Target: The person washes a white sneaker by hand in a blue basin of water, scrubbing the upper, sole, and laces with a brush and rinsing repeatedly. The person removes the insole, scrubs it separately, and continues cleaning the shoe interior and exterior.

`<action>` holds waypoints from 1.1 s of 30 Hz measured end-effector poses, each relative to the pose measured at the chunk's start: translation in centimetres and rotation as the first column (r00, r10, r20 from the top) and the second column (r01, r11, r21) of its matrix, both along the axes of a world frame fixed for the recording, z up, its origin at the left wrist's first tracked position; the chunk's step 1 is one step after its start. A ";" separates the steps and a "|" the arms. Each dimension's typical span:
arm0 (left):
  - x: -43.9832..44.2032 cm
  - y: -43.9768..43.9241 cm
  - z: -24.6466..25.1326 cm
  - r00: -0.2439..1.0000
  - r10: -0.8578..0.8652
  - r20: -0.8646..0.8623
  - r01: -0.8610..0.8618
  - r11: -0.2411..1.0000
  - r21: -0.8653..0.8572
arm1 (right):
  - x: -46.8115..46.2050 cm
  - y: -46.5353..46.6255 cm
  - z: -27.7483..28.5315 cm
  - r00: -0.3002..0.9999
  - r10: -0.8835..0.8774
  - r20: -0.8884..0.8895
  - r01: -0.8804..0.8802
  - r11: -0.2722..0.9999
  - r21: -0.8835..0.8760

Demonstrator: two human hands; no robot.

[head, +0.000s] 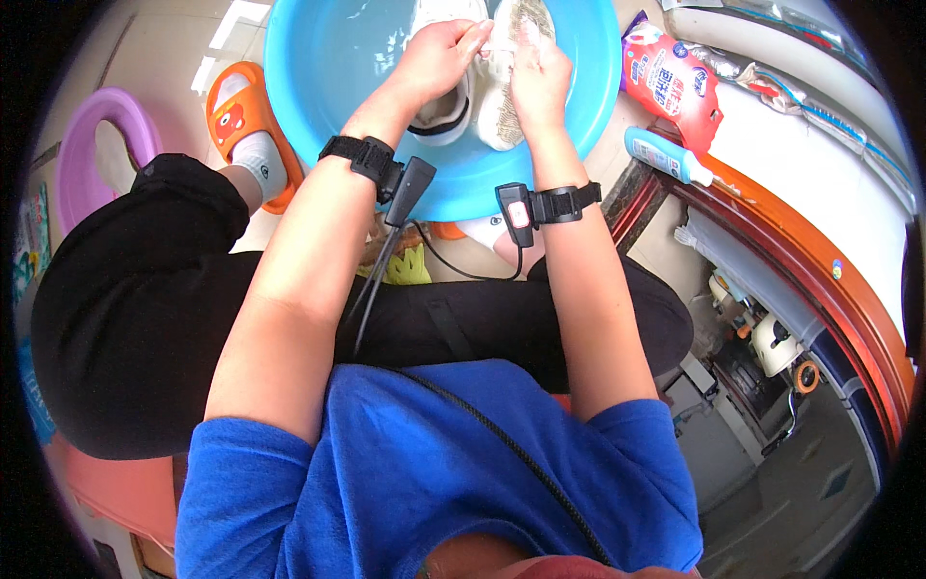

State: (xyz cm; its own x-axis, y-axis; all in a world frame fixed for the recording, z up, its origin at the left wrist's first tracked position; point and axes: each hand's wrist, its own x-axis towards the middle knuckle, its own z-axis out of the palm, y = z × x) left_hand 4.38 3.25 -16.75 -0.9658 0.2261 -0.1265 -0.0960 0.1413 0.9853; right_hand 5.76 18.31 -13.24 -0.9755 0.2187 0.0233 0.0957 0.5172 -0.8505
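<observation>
A large blue plastic basin [289, 94] with water stands before me at the top of the view. Two white shoes lie in it side by side: the left shoe [450, 119] has its dark-lined opening facing up, the right shoe [499, 119] shows its patterned sole. Above the left shoe, my left hand [441, 58] pinches one end of a thin white strip [499, 45], perhaps a shoelace. My right hand [541, 79] is closed around the strip's other side, over the sole. Its fingertips are partly hidden.
A purple basin [69, 174] stands at the far left, near my foot in an orange slipper [221, 94]. At the right are a red and purple plastic packet [673, 87] and a blue bottle [662, 155], beside a wooden edge [796, 246]. Cables hang from my wrist straps.
</observation>
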 end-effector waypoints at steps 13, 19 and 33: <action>-0.1 0.6 0.2 0.998 0.049 0.049 -0.050 0.998 0.031 | 1.2 -3.9 1.3 0.989 0.130 -0.067 -0.094 0.916 0.390; 0.6 1.0 0.2 0.967 0.018 0.253 -0.082 0.966 0.243 | 0.9 -3.9 2.0 0.973 0.220 -0.071 -0.171 0.893 0.416; 0.7 0.9 0.4 0.977 0.060 0.204 -0.112 0.961 0.253 | -1.1 -3.7 1.9 0.967 0.246 -0.060 -0.180 0.832 0.525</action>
